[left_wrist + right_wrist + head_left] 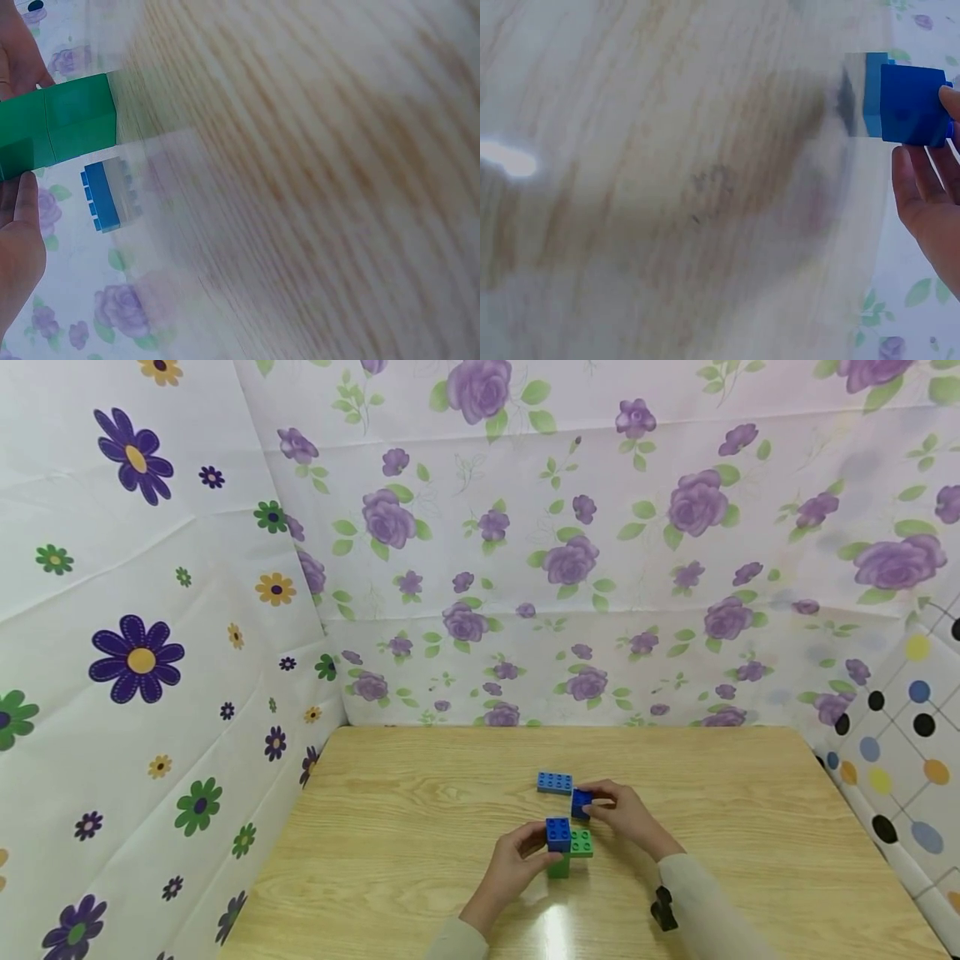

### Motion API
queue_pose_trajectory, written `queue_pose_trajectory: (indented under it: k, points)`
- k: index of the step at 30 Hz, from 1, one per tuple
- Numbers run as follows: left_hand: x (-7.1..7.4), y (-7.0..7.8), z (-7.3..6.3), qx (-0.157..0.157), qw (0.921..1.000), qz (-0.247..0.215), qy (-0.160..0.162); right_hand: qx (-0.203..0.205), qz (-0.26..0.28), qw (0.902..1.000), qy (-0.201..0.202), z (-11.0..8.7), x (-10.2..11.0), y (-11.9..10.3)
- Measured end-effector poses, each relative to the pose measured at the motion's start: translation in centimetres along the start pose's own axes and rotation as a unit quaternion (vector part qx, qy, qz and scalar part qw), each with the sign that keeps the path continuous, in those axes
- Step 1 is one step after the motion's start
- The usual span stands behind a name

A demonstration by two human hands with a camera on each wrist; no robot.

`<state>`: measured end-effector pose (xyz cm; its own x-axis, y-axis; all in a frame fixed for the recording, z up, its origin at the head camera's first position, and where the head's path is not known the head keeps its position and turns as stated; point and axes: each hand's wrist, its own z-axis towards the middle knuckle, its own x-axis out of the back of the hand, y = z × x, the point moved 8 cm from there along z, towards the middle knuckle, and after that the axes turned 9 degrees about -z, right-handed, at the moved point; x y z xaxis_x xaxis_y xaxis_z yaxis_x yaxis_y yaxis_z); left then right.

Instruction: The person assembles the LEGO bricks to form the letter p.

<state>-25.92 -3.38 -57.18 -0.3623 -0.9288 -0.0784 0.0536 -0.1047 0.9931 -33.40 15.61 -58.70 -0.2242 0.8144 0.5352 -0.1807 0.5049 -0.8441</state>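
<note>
Gripping a joined green-and-blue stack (558,847) in curled left fingers (530,832); pinching a blue block (577,804), not yet attached, in right fingers (603,789), near a paler block (554,783) loose on the bench (420,810).

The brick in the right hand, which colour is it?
The brick is deep blue; the right wrist view shows it best.

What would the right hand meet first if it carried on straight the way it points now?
Probably the lighter blue brick, lying just beyond the dark blue brick the right hand holds. The held brick looks raised, so it might pass over instead; height is hard to judge.
</note>
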Motion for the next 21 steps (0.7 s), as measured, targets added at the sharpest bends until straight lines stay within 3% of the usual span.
queue_pose_trajectory:
  k: [11, 21]
  points:
    - [0.0, 0.1, -0.1, 0.001, 1.0000, 0.005, 0.003, 0.058, -0.023, 0.9979, -0.018, -1.0, 1.7, -2.5]
    - [0.0, 0.1, -0.1, -0.001, 1.0000, 0.008, 0.000, 0.104, -0.004, 0.9943, -0.022, -2.6, 3.2, -4.2]
